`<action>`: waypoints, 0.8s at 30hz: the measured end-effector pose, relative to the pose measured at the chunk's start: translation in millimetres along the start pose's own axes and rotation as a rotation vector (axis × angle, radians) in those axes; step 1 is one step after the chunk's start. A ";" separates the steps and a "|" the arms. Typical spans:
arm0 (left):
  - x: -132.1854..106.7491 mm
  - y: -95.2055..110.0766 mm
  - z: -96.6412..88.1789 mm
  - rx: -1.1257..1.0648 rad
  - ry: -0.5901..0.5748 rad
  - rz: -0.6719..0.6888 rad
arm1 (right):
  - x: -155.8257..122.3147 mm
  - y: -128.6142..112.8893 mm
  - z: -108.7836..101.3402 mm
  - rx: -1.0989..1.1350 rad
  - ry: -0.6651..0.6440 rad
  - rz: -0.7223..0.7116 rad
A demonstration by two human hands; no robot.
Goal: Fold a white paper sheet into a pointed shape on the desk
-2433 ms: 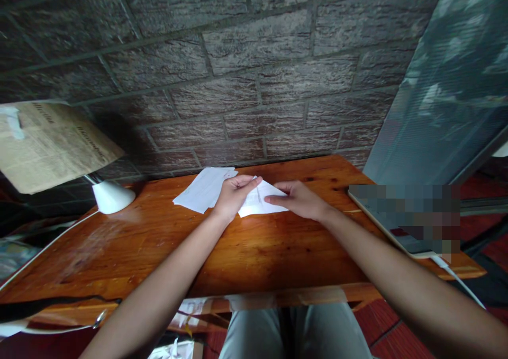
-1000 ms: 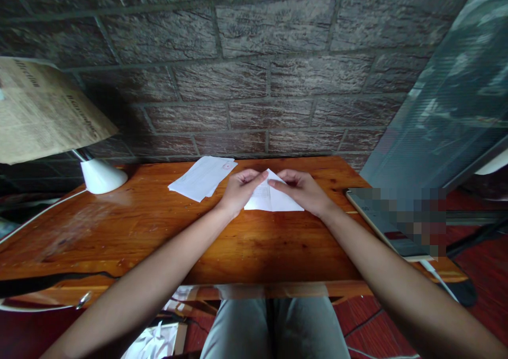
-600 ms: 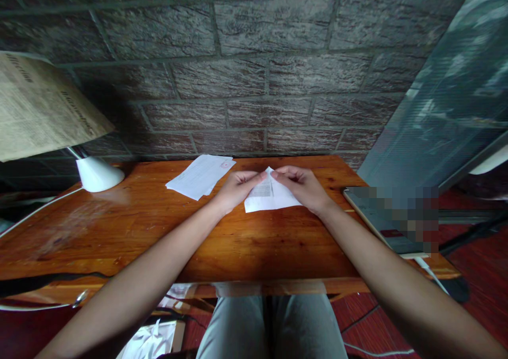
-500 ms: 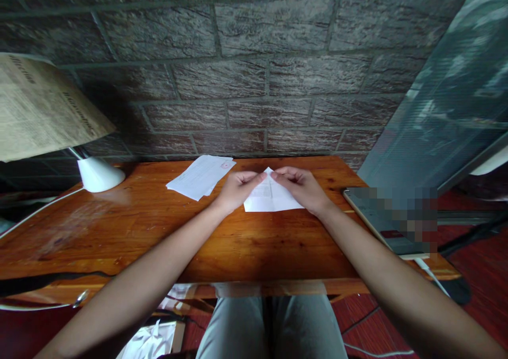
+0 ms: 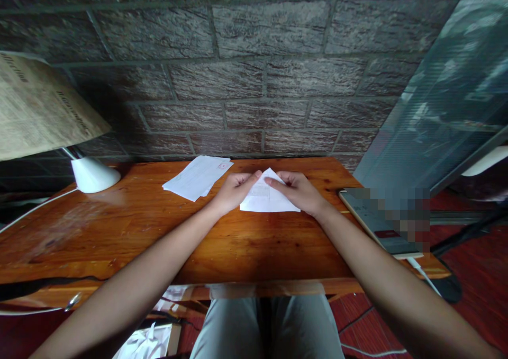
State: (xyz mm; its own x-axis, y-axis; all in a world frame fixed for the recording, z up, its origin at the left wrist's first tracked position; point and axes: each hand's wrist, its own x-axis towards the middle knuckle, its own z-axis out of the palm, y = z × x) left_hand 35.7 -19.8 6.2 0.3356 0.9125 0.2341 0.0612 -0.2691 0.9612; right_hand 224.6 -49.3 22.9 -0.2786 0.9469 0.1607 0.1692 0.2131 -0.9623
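Desk (image 5: 254, 253) of glossy orange-brown wood carries, toward ten o'clock from the hands, a skewed stack of white sheets (image 5: 195, 178). Folded paper (image 5: 272, 201), white and roughly triangular, sits at twelve o'clock from the knees (image 5: 264, 327); its peak points to twelve, its nearly straight long edge crosses six. Left hand (image 5: 235, 192) pinches the ten o'clock slope between thumb and fingers; right hand (image 5: 299, 192) pinches at two, thumb across the face. One faint crease drops below the peak, beside small grey print at nine.
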 end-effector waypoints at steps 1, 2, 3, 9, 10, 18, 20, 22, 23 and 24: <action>0.8 -0.5 -3.1 -0.024 -0.034 -0.027 | 0.3 0.2 -0.6 0.011 0.011 0.007; 1.5 -0.9 -6.1 -0.040 -0.077 -0.040 | 0.7 0.7 -1.1 0.017 0.019 0.014; 2.0 -1.4 -8.8 -0.046 -0.114 -0.038 | 1.0 1.3 -1.5 0.020 0.025 0.019; 2.5 -4.3 -11.4 0.033 -0.141 0.025 | 1.9 4.5 -1.5 0.034 0.026 0.014; 2.3 -4.3 -10.0 0.050 -0.131 0.034 | 1.9 4.5 -1.3 0.036 0.025 0.013; -0.3 1.3 -3.8 0.129 -0.076 0.116 | 2.8 4.5 -2.4 0.039 0.048 0.003; 0.3 1.7 -6.7 0.125 -0.108 0.076 | 3.3 5.4 -2.7 0.047 0.056 0.007; 1.3 1.6 -10.8 0.112 -0.168 0.033 | 3.9 6.6 -3.1 0.070 0.061 0.014; 1.9 1.4 -12.9 0.106 -0.196 0.019 | 4.2 7.3 -3.2 0.081 0.061 0.020; 2.4 1.1 -14.7 0.104 -0.215 0.011 | 4.6 7.9 -3.5 0.090 0.059 0.027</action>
State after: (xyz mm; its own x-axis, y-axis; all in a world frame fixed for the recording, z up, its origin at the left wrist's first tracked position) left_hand 22.8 -13.4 10.0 0.5284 0.8258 0.1972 0.1497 -0.3193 0.9358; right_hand 228.0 -42.4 16.8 -0.2182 0.9651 0.1447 0.0896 0.1675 -0.9818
